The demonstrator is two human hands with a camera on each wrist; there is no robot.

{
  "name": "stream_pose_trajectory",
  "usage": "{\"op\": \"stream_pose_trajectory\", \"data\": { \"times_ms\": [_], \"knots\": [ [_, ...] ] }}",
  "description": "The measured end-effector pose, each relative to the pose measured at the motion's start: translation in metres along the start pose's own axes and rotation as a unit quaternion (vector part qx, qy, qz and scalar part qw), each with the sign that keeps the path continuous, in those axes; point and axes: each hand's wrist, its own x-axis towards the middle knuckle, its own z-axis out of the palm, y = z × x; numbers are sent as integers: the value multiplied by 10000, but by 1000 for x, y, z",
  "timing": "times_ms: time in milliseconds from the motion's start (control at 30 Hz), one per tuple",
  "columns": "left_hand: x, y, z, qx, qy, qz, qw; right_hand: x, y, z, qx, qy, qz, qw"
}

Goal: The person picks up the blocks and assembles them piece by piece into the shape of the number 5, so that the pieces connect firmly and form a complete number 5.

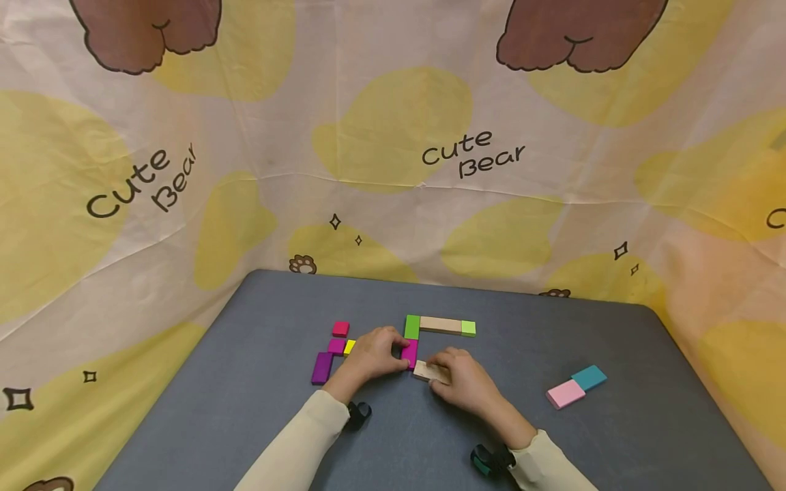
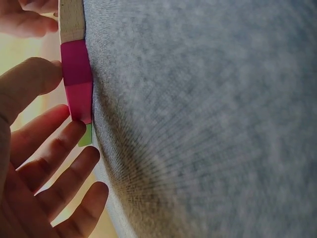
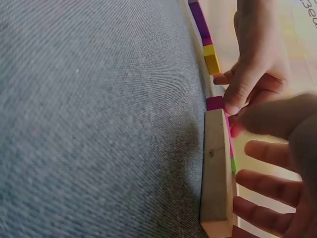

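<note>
My left hand (image 1: 374, 352) holds a magenta block (image 1: 409, 354), its thumb at the near part and its forefinger farther up. In the left wrist view, the other fingers spread beside the block. A plain wooden block (image 1: 428, 372) lies at the magenta block's near end, with my right hand (image 1: 467, 382) gripping its right part. The right wrist view shows this wooden block (image 3: 215, 173) flat on the table, fingers along its far side. Beyond the magenta block, a green block (image 1: 412, 326), a longer wooden block (image 1: 440, 325) and a light green block (image 1: 469, 329) continue the row around a corner.
Left of my left hand lie a red block (image 1: 340, 329), another magenta block (image 1: 336, 346), a partly hidden yellow block (image 1: 349, 348) and a purple block (image 1: 322, 368). Pink (image 1: 565, 394) and blue (image 1: 589, 377) blocks touch at the right. A printed cloth (image 1: 393, 232) hangs behind the grey table (image 1: 270, 320).
</note>
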Motion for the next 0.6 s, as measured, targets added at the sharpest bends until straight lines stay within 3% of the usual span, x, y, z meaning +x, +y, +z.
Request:
{"op": "stream_pose_trajectory", "data": {
  "times_ms": [600],
  "knots": [
    [1, 1, 0, -1, -129, -75, 9999, -8, 1, -24, 115, 143, 421, 9989]
  ]
}}
